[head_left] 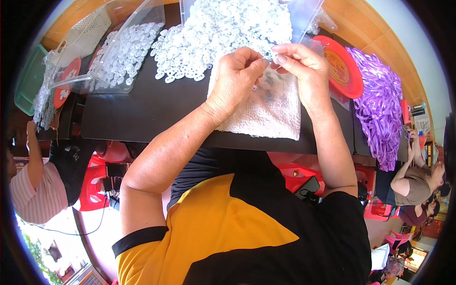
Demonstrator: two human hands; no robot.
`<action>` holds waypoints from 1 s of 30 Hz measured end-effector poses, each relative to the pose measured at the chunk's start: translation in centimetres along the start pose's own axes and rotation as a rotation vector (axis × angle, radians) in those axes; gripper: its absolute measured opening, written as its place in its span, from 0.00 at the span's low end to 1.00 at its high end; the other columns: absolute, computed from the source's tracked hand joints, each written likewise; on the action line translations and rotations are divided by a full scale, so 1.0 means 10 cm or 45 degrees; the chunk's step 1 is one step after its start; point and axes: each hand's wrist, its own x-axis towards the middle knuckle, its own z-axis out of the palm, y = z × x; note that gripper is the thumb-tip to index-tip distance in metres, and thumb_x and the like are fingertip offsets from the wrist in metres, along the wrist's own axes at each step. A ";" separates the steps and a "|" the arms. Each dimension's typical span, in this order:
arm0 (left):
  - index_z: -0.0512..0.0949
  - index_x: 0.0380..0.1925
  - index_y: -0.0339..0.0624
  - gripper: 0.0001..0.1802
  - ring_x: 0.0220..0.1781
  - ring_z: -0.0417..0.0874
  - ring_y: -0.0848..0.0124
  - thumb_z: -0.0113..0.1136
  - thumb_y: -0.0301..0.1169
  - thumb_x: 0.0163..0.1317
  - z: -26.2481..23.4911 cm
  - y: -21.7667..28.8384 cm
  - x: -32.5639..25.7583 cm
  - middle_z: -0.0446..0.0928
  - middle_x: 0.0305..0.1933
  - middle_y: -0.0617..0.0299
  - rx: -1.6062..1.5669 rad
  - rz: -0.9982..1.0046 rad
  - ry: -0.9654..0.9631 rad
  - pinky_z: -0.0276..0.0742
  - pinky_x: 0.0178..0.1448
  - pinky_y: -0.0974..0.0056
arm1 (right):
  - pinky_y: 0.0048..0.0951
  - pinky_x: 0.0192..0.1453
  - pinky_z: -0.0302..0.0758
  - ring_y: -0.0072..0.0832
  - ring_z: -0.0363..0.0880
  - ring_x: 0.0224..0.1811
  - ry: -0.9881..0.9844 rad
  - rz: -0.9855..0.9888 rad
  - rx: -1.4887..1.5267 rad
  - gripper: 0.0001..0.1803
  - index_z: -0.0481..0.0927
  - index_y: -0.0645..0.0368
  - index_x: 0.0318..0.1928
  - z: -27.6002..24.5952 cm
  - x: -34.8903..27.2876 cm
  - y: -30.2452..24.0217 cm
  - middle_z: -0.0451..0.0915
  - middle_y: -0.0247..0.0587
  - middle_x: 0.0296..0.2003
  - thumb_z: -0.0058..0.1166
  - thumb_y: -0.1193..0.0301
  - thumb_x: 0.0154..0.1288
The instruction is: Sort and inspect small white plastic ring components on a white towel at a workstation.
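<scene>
My left hand (237, 76) and my right hand (305, 66) meet above a white cloth (273, 121) on the dark table. The left one is closed, thumb pressed against the curled fingers. Thumb and forefinger of the right one come together in a pinch close to the left fingertips. Whatever small thing sits between the fingertips is too small to name. Just beyond my hands spreads a heap of small white oval plastic pieces (190, 52). Dark stains mark the cloth under my fingers.
Left stands a clear bin (124, 90) of similar white pieces; farther left are a green basket (23, 85) and a red plate (66, 85). A red dish (349, 78) and bundled purple ribbons (377, 99) lie right. Other people sit at both sides.
</scene>
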 end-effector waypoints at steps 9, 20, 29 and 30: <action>0.78 0.37 0.35 0.10 0.26 0.74 0.81 0.58 0.33 0.67 0.02 0.01 -0.01 0.76 0.25 0.67 -0.017 0.037 -0.016 0.70 0.29 0.75 | 0.23 0.43 0.78 0.23 0.82 0.37 -0.035 0.041 0.074 0.09 0.82 0.64 0.45 0.01 -0.01 0.02 0.84 0.38 0.37 0.56 0.77 0.64; 0.78 0.37 0.36 0.10 0.25 0.73 0.82 0.59 0.33 0.67 0.02 0.01 0.00 0.75 0.24 0.67 0.035 0.039 -0.023 0.70 0.29 0.76 | 0.24 0.41 0.77 0.24 0.82 0.33 -0.036 0.135 0.160 0.07 0.82 0.64 0.40 -0.02 -0.02 0.04 0.83 0.38 0.32 0.57 0.73 0.64; 0.78 0.35 0.35 0.07 0.24 0.72 0.82 0.59 0.29 0.66 0.04 -0.04 -0.02 0.75 0.23 0.67 0.084 0.156 0.037 0.69 0.29 0.75 | 0.23 0.39 0.75 0.22 0.80 0.30 0.001 0.192 0.188 0.07 0.82 0.63 0.37 0.11 -0.05 0.00 0.81 0.36 0.28 0.58 0.72 0.64; 0.78 0.35 0.35 0.07 0.24 0.72 0.82 0.59 0.29 0.66 0.05 -0.04 -0.02 0.75 0.23 0.67 0.054 0.128 0.055 0.69 0.28 0.75 | 0.23 0.39 0.75 0.22 0.80 0.30 0.017 0.198 0.220 0.07 0.82 0.63 0.37 0.12 -0.05 0.01 0.81 0.36 0.28 0.58 0.72 0.64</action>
